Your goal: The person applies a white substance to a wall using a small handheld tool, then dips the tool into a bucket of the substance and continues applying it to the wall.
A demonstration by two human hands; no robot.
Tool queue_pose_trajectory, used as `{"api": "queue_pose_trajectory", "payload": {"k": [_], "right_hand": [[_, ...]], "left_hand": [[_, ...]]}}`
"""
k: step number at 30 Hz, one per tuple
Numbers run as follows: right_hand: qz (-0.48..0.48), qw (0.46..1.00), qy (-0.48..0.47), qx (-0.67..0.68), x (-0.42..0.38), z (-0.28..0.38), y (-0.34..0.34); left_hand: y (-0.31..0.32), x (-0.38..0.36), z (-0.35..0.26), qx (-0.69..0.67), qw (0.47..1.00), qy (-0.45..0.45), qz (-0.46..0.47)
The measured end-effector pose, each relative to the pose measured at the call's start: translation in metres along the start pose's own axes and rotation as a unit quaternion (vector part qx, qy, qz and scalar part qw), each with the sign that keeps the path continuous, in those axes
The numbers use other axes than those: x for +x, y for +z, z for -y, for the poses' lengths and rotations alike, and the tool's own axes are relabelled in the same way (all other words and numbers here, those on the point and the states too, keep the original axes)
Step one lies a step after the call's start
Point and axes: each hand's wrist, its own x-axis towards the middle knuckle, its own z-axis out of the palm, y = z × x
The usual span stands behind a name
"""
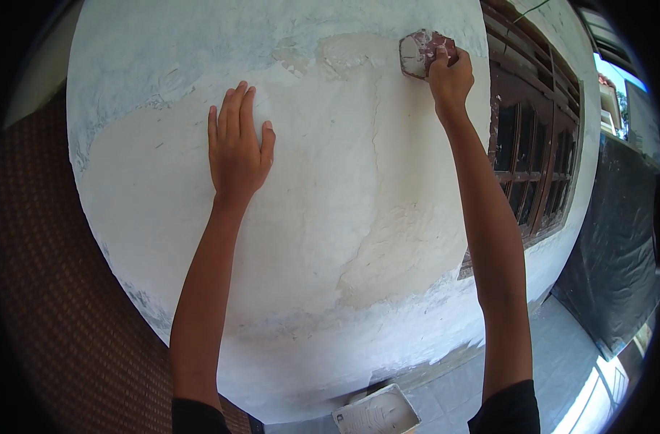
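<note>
High on the patched wall [301,181], beside the window [545,163], a flat scraper [414,58] is held at its near right edge by the right hand [451,83], its grip closed with the thumb laid over the face. It is probably light, fairly stiff and slick where damp, best taken by that edge. Reddish brown is seen, blotched whitish, with what seems a worn rim. The left hand [240,155] is spread open against the wall, nothing held.

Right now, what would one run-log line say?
left hand: open, flat on wall | right hand: holding smeared scraper against wall, near window | tray: near wall's foot
</note>
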Motion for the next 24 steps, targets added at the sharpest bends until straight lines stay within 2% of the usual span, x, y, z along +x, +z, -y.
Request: {"api": "queue_pose_trajectory", "payload": {"k": [1,3,4,5,7,8,10,11,13,14,16,17,19,20,21,23,24], "right_hand": [[0.000,1.000,-0.001,0.001,0.000,0.000,0.002],[0.031,0.993,0.003,0.114,-0.004,-0.003,0.003],[0.074,0.993,-0.078,0.049,-0.009,-0.006,0.003],[0.099,0.988,-0.112,-0.038,-0.010,-0.007,0.002],[0.042,0.998,-0.005,-0.036,-0.002,-0.007,0.003],[0.043,0.998,-0.005,-0.034,-0.001,-0.008,0.005],[-0.025,0.994,0.043,0.092,-0.002,0.003,0.008],[-0.025,0.994,0.044,0.092,-0.006,0.007,0.013],[0.081,0.988,-0.079,0.103,-0.015,0.013,0.027],[0.081,0.988,-0.077,0.104,-0.016,0.015,0.030],[0.156,0.974,-0.156,-0.054,-0.013,0.016,0.038],[0.156,0.974,-0.156,-0.053,-0.007,0.018,0.039],[0.035,0.999,0.027,-0.001,0.005,0.020,0.034],[0.005,0.992,0.071,0.102,0.008,0.019,0.034],[0.006,0.992,0.072,0.102,0.006,0.019,0.035],[0.089,0.979,0.001,0.183,0.001,0.018,0.039],[0.148,0.977,-0.074,0.135,-0.009,0.019,0.040]], "left_hand": [[0.000,0.001,0.000,0.000,1.000,-0.002,0.000],[-0.001,0.001,0.000,0.001,1.000,-0.002,0.001],[0.000,0.001,0.000,0.001,1.000,-0.002,0.002],[0.000,0.001,-0.001,0.000,1.000,-0.001,0.002],[0.000,0.001,0.000,0.001,1.000,0.002,0.000],[0.000,0.000,0.000,0.003,1.000,0.002,0.000],[0.000,0.001,-0.001,0.000,1.000,-0.002,0.002],[0.000,0.001,0.000,0.000,1.000,-0.001,0.003],[0.001,0.001,0.000,0.000,1.000,0.000,-0.001],[0.001,0.001,0.000,0.001,1.000,0.001,0.001],[-0.001,0.001,0.000,-0.004,1.000,0.002,-0.002],[-0.001,0.001,0.000,-0.002,1.000,0.003,-0.002],[0.000,0.001,0.000,-0.010,1.000,0.001,-0.005],[0.000,0.001,0.001,-0.009,1.000,0.000,-0.006],[0.000,0.001,0.000,-0.007,1.000,-0.001,-0.004],[0.000,0.001,-0.001,-0.007,1.000,-0.001,-0.001],[0.000,0.001,0.000,-0.008,1.000,0.000,-0.003]]}}
